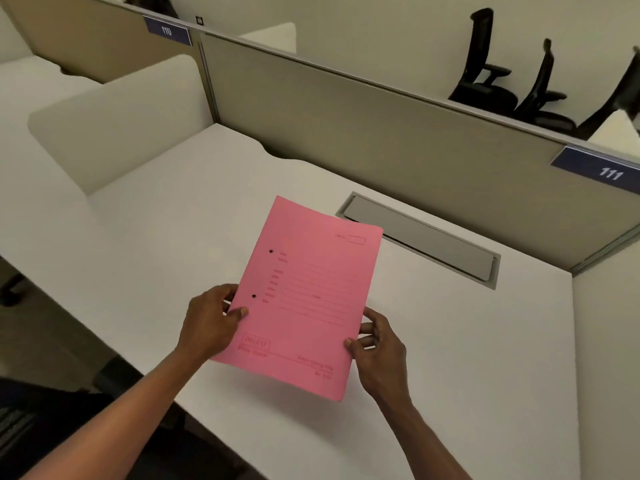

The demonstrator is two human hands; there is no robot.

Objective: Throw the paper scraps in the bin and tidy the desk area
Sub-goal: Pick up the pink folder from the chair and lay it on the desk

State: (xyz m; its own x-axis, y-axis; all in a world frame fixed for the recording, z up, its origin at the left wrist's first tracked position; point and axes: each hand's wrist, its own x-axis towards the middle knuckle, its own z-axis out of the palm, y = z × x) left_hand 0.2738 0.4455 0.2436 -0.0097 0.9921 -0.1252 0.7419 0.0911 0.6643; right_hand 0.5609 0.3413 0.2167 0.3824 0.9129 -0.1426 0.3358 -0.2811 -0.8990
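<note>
- Holding the pink folder (pixel 304 299) over the desk (pixel 450 341): left hand (pixel 211 320) and right hand (pixel 377 344) are pinching its sides.
- Gripping loosely could be letting it slip and bend.

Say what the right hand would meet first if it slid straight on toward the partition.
Probably the grey recessed cable tray in the white desk; depth is unclear. The right hand holds the pink paper folder.

White desk (pixel 173 220) (grey cable flap (pixel 420 239) set in)
</note>
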